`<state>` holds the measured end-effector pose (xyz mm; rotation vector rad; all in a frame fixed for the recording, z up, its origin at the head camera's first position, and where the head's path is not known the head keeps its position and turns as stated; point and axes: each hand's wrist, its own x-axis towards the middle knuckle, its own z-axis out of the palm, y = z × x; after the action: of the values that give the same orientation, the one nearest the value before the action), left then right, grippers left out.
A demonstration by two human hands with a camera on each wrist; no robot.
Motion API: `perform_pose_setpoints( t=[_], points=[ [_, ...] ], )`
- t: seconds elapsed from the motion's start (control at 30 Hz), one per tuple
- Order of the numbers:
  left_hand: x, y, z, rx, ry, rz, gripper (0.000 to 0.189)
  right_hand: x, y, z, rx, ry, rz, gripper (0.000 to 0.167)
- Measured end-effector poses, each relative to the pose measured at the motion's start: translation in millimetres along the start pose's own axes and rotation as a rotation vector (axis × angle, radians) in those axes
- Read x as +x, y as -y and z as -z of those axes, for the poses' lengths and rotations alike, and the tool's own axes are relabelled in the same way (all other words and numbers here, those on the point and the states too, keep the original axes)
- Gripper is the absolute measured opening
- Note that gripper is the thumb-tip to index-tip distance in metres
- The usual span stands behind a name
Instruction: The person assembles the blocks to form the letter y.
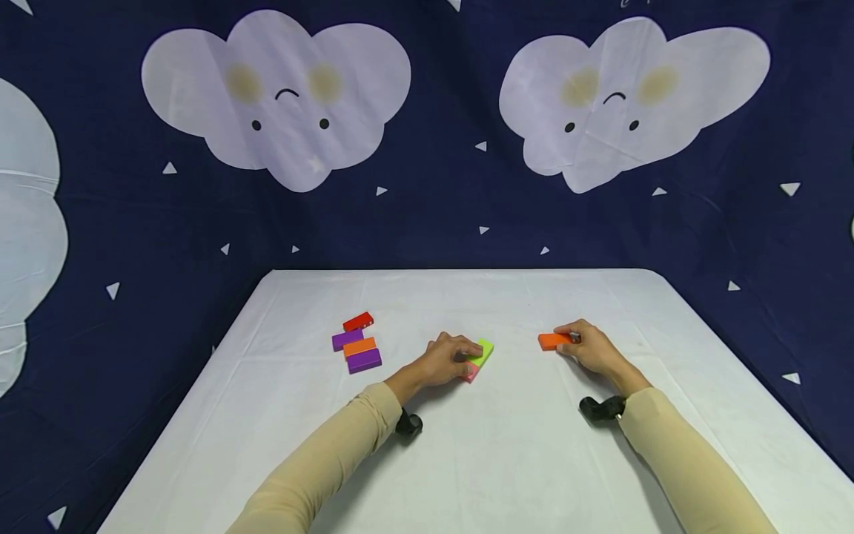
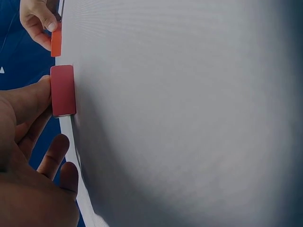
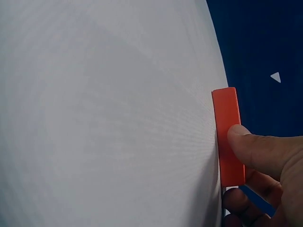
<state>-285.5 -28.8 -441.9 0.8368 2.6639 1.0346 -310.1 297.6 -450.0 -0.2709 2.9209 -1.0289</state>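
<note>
In the head view my left hand (image 1: 445,360) pinches a lime-green block (image 1: 483,350) and a pink block (image 1: 471,372), which touch each other near the table's middle. The left wrist view shows the pink block (image 2: 63,91) close, with the thumb against its upper side; the green one is almost wholly hidden there. Farther right, my right hand (image 1: 594,348) holds an orange block (image 1: 551,341) by its right end, low over the table. Its thumb lies on the near face of that orange block (image 3: 228,142) in the right wrist view.
A white-covered table (image 1: 507,460) spans the foreground. Left of my hands lie a red block (image 1: 358,321), a purple block (image 1: 347,340), another orange block (image 1: 360,348) and a second purple block (image 1: 364,361), in a staggered column. A dark blue cloth (image 1: 454,215) with clouds hangs behind.
</note>
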Motion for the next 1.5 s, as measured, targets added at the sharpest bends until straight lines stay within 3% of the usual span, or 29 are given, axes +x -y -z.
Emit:
perform_pose_setpoints(
  t=[0.33, 0.67, 1.1, 1.5],
  points=[
    [0.0, -0.7, 0.3, 0.001, 0.001, 0.006, 0.033, -0.6, 0.4, -1.8, 0.004, -0.025, 0.044, 0.036],
    [0.3, -1.6, -0.5, 0.015, 0.007, 0.025, 0.034, 8.9, 7.1, -5.7, -0.031, -0.077, 0.144, 0.034],
    [0.9, -0.6, -0.5, 0.006, 0.000, 0.019, 0.034, 20.6, 38.4, -15.8, -0.017, -0.056, 0.238, 0.031],
    [0.5, -0.8, 0.4, 0.016, -0.002, 0.003, 0.035, 31.5, 47.7, -26.0, -0.048, -0.043, 0.304, 0.032]
  ],
)
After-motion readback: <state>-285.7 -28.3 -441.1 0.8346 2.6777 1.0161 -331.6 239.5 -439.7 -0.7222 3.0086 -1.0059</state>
